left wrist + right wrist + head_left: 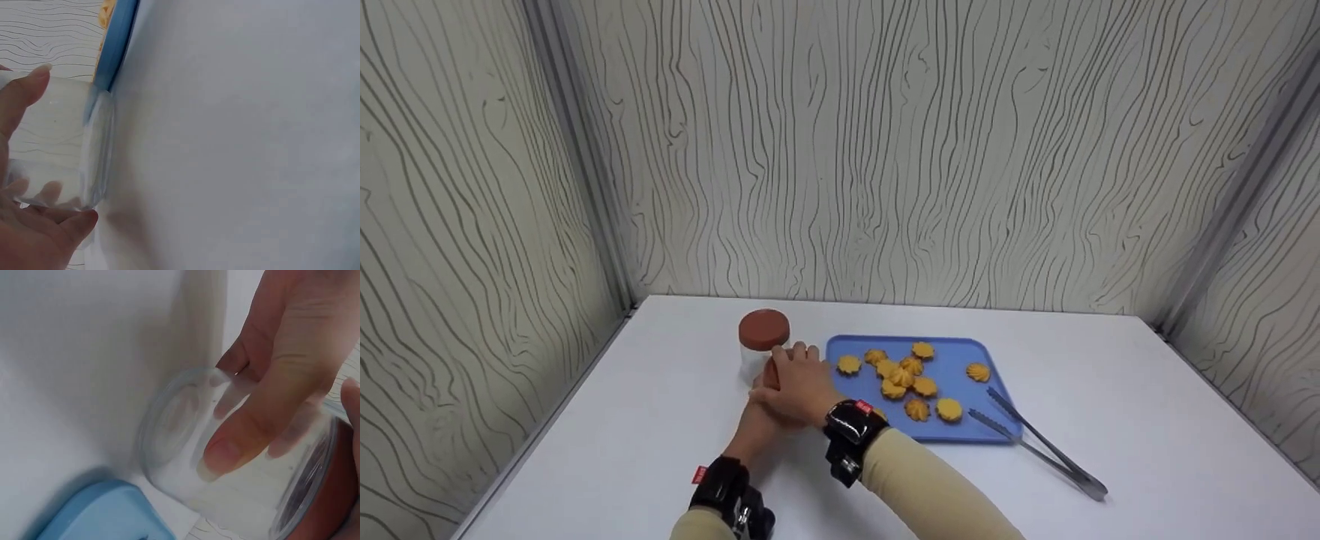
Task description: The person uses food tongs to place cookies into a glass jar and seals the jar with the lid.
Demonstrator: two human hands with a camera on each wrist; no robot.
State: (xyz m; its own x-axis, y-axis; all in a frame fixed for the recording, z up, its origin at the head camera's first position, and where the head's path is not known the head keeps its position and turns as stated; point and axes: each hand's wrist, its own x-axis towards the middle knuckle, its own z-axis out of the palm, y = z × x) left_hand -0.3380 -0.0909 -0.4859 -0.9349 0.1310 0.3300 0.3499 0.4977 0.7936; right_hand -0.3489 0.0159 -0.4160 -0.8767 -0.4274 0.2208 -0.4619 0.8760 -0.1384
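Note:
My left hand (759,426) grips a clear plastic jar (53,121) round its body, the thumb on one side and the fingers on the other. A reddish-brown lid (333,486) sits on this jar. Over the top, my right hand (804,384) holds the lid, covering most of it in the head view. The jar looks empty through its wall, and it is close to the white table. Just behind the hands stands a second clear jar (751,361) with a matching lid (764,328).
A blue tray (960,351) lies right of the hands, with several golden cookies (901,376) on it. Metal tongs (1089,486) rest with their tips on the tray's right edge and their handle end on the table (1170,435). Wood-patterned panels (885,150) enclose the table.

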